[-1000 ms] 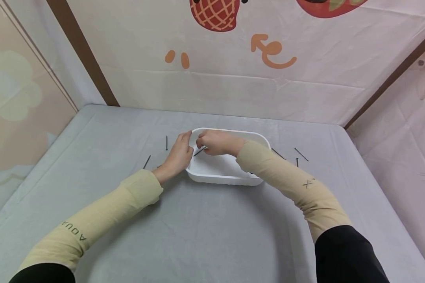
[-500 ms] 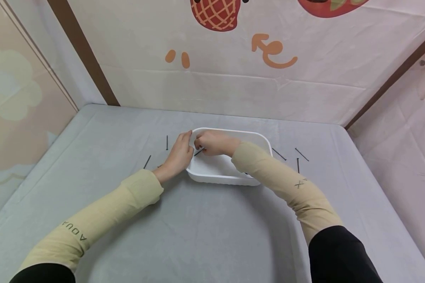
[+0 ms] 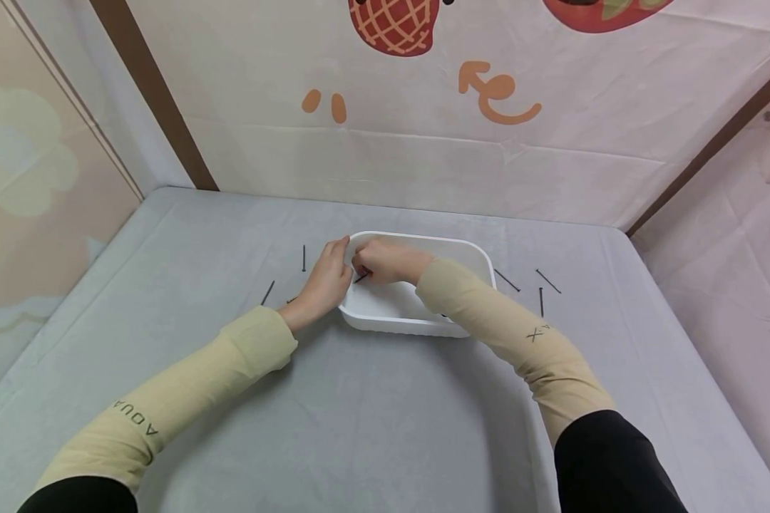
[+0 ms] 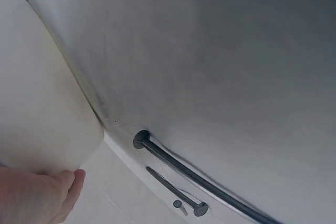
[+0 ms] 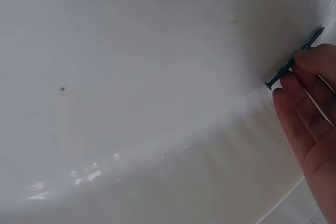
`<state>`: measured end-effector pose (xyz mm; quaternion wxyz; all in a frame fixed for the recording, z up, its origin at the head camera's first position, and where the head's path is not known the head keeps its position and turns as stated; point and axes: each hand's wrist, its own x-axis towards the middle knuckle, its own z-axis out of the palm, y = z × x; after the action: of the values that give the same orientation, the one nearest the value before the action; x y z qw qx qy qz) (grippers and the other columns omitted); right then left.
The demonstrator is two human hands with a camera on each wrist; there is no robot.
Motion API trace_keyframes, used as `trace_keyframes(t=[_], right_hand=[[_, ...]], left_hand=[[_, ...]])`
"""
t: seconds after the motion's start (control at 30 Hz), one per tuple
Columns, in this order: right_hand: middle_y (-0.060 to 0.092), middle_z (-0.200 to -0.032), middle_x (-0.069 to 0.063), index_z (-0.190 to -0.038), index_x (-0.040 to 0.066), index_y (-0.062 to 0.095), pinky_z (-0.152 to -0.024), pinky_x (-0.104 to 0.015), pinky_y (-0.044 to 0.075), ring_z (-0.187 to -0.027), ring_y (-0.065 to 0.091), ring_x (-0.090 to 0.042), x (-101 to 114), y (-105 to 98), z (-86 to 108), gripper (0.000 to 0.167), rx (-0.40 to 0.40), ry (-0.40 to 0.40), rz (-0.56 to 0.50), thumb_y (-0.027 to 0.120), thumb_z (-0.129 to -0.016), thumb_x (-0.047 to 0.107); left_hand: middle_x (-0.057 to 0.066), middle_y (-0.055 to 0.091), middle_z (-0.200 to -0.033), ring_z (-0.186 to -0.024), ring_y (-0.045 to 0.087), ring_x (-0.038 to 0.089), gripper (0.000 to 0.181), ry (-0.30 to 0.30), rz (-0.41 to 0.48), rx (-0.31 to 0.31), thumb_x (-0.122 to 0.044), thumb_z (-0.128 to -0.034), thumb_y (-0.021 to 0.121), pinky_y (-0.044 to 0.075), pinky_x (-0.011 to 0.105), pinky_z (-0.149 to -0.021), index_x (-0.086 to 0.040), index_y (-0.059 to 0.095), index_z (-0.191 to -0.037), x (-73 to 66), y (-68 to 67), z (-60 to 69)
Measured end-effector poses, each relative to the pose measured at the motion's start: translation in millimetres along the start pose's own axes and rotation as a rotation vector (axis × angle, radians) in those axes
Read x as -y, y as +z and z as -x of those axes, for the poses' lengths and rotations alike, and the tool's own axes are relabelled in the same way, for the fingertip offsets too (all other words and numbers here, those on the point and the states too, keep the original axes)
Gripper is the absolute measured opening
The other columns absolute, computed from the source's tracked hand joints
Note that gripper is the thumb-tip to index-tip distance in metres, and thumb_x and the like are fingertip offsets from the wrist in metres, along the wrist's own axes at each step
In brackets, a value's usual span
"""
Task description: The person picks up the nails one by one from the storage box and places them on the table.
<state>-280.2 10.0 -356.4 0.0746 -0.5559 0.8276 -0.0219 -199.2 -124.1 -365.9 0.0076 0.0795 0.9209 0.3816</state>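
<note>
A white rectangular tray stands on the grey tabletop. My left hand rests against its left end, fingers extended along the wall; in the left wrist view this hand touches the tray's outer side. Inside the tray, at its left end, my right hand pinches a dark nail. The right wrist view has the nail between thumb and fingers, head toward the lower left, close to the tray's bottom. Whether it touches the bottom I cannot tell.
Left of the tray lie nails, one partly hidden by my left wrist. Right of it lie a slanted nail, another slanted nail and an upright-pointing nail. A printed cloth wall stands behind the table.
My right hand and forearm have shifted slightly left, and less of the pinched nail shows below the fingers. The left hand stays against the tray.
</note>
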Motion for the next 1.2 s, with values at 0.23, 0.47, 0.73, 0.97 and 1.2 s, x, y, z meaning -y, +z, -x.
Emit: trace_keyframes(t=[0.23, 0.47, 0.73, 0.97, 1.2], right_hand=[[0.059, -0.073, -0.002, -0.078, 0.005, 0.065, -0.065, -0.023, 0.044, -0.07, 0.054, -0.016, 1, 0, -0.8, 0.012, 0.024, 0.012, -0.007, 0.061, -0.074, -0.006], [0.059, -0.071, -0.002, -0.078, 0.005, 0.064, -0.063, -0.024, 0.043, -0.067, 0.052, -0.015, 3, -1, 0.0, 0.014, 0.05, 0.042, -0.002, 0.059, -0.072, -0.006], [0.058, -0.072, -0.003, -0.08, 0.003, 0.063, -0.064, -0.024, 0.044, -0.067, 0.051, -0.016, 2, -2, 3.0, 0.013, 0.054, 0.067, -0.011, 0.059, -0.072, -0.006], [0.056, -0.073, -0.004, -0.08, 0.003, 0.062, -0.063, -0.026, 0.043, -0.068, 0.049, -0.016, 1, -7, 7.1, 0.018, 0.063, 0.088, -0.025, 0.054, -0.069, -0.01], [0.055, -0.074, -0.003, -0.081, 0.003, 0.062, -0.062, -0.024, 0.042, -0.068, 0.048, -0.015, -1, -11, 10.7, 0.02, 0.076, 0.112, -0.044, 0.052, -0.069, -0.009]], left_hand=[[0.024, 0.026, -0.14, -0.129, 0.03, 0.033, 0.052, 0.004, 0.002, 0.0, 0.0, -0.0914, 0.035, 0.029, 0.04, -0.106, 0.007, 0.018, -0.141, -0.6, -0.3, 0.1], [0.025, 0.026, -0.14, -0.129, 0.03, 0.033, 0.052, 0.008, 0.004, 0.0, 0.001, -0.0913, 0.035, 0.029, 0.04, -0.106, 0.007, 0.018, -0.14, -1.3, 0.1, -0.2], [0.024, 0.026, -0.14, -0.129, 0.031, 0.033, 0.053, 0.005, -0.001, 0.0, 0.001, -0.0909, 0.036, 0.029, 0.04, -0.105, 0.008, 0.019, -0.14, -2.9, 0.6, -1.0], [0.024, 0.026, -0.14, -0.129, 0.031, 0.033, 0.053, -0.003, -0.002, 0.001, 0.002, -0.0911, 0.036, 0.029, 0.039, -0.105, 0.007, 0.018, -0.141, -1.6, 0.8, -1.6], [0.024, 0.025, -0.14, -0.129, 0.03, 0.033, 0.053, -0.002, 0.001, 0.005, 0.003, -0.0906, 0.035, 0.029, 0.04, -0.105, 0.007, 0.019, -0.14, -0.5, 0.1, -1.6]])
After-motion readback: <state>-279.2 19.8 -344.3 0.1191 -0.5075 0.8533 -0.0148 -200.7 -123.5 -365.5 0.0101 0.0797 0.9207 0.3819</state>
